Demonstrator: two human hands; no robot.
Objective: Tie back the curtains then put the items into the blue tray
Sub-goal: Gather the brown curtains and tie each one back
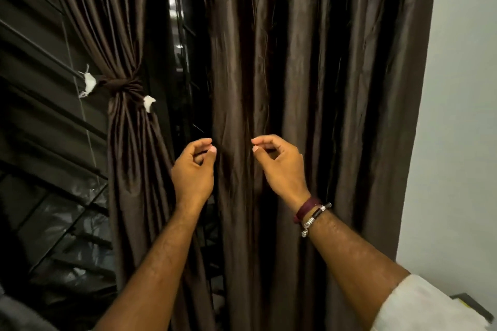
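Brown satin fills most of the view. The left curtain (126, 35) is already gathered and bound with a tieback (122, 86) of the same brown cloth, knotted round its middle; two white ends (90, 83) stick out of the knot. Behind it, dark window bars (48, 62) run across the left edge. The right curtain (309, 75) hangs loose and straight, reaching to the pale wall (462, 115) at the right edge.

Both hands are raised in front of the loose curtain, near its left edge and a little apart from each other. The left hand (193, 169) has its fingers curled toward the thumb, and so has the right hand (279, 166). Whether they pinch a fold or a thin thread I cannot tell, because the cloth there is very dark. The right wrist carries a maroon band (306, 208) and a silver bracelet (313, 220). No blue tray is in view.
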